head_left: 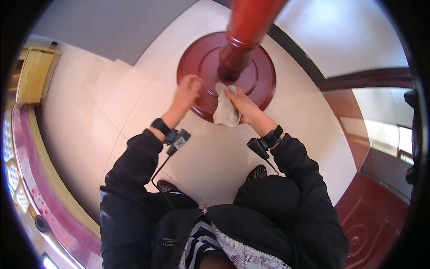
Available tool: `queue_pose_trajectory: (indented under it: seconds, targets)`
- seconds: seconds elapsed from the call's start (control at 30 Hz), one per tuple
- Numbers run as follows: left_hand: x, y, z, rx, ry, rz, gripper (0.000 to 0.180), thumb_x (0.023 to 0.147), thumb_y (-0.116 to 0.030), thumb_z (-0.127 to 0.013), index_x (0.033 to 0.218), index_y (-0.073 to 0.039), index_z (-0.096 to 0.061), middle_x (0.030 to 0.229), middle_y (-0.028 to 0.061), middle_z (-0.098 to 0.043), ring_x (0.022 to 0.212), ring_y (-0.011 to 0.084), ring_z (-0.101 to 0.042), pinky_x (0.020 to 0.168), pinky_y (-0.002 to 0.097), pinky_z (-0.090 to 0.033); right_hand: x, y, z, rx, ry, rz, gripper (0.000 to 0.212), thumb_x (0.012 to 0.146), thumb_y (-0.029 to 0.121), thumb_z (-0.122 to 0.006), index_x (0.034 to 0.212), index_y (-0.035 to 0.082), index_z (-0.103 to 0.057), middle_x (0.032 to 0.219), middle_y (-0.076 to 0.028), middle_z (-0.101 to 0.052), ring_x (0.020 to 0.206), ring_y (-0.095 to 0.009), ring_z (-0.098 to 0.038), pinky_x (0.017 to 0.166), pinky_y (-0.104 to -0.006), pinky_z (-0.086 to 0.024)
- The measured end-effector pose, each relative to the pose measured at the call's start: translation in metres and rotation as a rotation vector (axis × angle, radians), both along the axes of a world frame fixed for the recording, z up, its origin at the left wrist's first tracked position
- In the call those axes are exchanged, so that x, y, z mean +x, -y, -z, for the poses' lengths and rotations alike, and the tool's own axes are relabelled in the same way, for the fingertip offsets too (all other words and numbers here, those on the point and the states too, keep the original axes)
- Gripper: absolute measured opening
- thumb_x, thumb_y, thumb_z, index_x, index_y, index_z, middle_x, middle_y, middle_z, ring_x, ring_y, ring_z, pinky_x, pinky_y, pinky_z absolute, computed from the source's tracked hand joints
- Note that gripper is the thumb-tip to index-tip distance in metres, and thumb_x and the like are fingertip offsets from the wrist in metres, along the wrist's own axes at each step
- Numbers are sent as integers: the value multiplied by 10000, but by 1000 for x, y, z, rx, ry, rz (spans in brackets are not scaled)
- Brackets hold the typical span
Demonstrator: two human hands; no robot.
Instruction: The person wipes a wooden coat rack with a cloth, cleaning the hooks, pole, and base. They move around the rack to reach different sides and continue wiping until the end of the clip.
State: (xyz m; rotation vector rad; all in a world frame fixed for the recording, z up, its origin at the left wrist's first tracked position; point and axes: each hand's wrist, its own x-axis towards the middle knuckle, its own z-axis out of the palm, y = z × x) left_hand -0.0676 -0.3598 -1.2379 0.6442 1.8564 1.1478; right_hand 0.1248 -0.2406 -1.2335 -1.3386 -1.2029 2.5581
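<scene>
A whitish cloth [227, 107] hangs from my right hand [246, 106], whose fingers are closed on its upper part. It lies against the near side of a round, glossy dark-red base [261, 87], and its lower end droops past the rim. From the middle of that base rises a thick, turned red post [251, 22]. My left hand [187, 93] is over the base's left edge, apart from the cloth. Its fingers look bent but are smeared by motion, so I cannot make out whether they are closed.
Pale glossy floor tiles [89, 112] surround the base. A yellow wooden cabinet [36, 74] stands at far left, beside a curved pink and yellow edge [49, 179]. Grey panel [112, 27] and white panel [345, 36] are beyond; a dark-red carved panel [371, 219] is at lower right.
</scene>
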Motion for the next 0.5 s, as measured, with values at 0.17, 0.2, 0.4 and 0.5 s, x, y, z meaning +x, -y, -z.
queue_pose_trajectory:
  seconds: [0.17, 0.2, 0.4, 0.5]
  targets:
    - [35, 0, 14, 229, 219, 254, 655, 905, -63, -638, 1502, -80, -368, 1386, 77, -534, 1268, 221, -524, 1066, 346, -432, -21, 0, -7, -54, -224, -69, 565, 1046, 291, -496, 1540, 190, -241, 1425, -87, -482, 1299, -246, -514, 1020, -466, -482]
    - [35, 1, 17, 229, 337, 215, 677, 880, -23, -638, 1498, -81, -367, 1392, 73, -534, 1270, 226, -526, 1070, 345, -430, -21, -1, -6, -75, -254, -109, 601, 1038, 296, -505, 1556, 200, -215, 1444, -96, -466, 1299, -263, -514, 1010, -475, -480]
    - [5, 12, 44, 117, -531, 86, 719, 827, -55, -660, 1500, -117, -415, 1473, 287, -423, 1341, 481, -425, 1087, 499, -399, 13, -26, 9, 787, 90, -394, 440, 1048, 212, -538, 1467, 91, -488, 1270, -121, -644, 1147, -167, -591, 995, -307, -460]
    - [25, 17, 54, -78, -923, 424, 777, 878, -203, -686, 1567, -136, -333, 1600, 314, -192, 1452, 596, -143, 1160, 653, -212, 24, -37, 14, 775, 76, -305, 427, 1043, 177, -554, 1444, 40, -507, 1211, -108, -682, 1104, -159, -609, 976, -288, -468]
